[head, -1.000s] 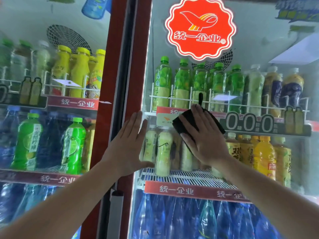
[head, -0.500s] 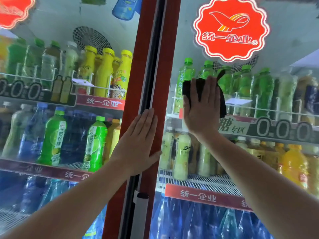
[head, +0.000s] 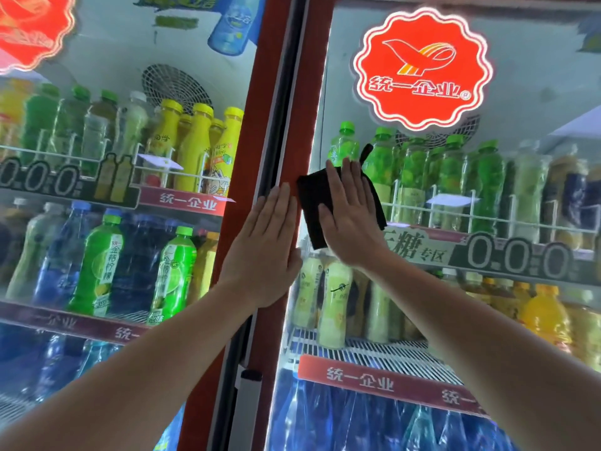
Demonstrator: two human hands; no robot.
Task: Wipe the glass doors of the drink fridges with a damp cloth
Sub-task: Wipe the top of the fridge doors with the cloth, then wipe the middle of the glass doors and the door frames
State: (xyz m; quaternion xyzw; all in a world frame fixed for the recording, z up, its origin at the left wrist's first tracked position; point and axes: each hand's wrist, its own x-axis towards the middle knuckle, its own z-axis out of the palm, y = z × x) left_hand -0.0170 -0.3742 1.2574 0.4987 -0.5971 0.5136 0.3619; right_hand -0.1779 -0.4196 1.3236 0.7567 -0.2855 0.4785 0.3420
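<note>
Two drink fridges stand side by side, joined by a red frame (head: 312,92). The right glass door (head: 536,92) carries a glowing red logo. A black cloth (head: 309,203) lies flat on that door's left edge, partly over the red frame. My right hand (head: 351,219) presses it there with straight fingers pointing up. My left hand (head: 265,252) rests flat on the red frame, just left of the cloth, fingers straight. The left glass door (head: 113,76) has no hand on it.
Behind both doors are shelves with several green, yellow and blue bottles. A black seal strip (head: 283,109) runs down between the frames. A grey handle (head: 248,411) sits low on the frame. Red shelf labels (head: 361,382) cross the doors.
My right hand has slid the cloth left and slightly down, from the glass by the green bottles to the door's left edge. My left hand stays flat on the red frame.
</note>
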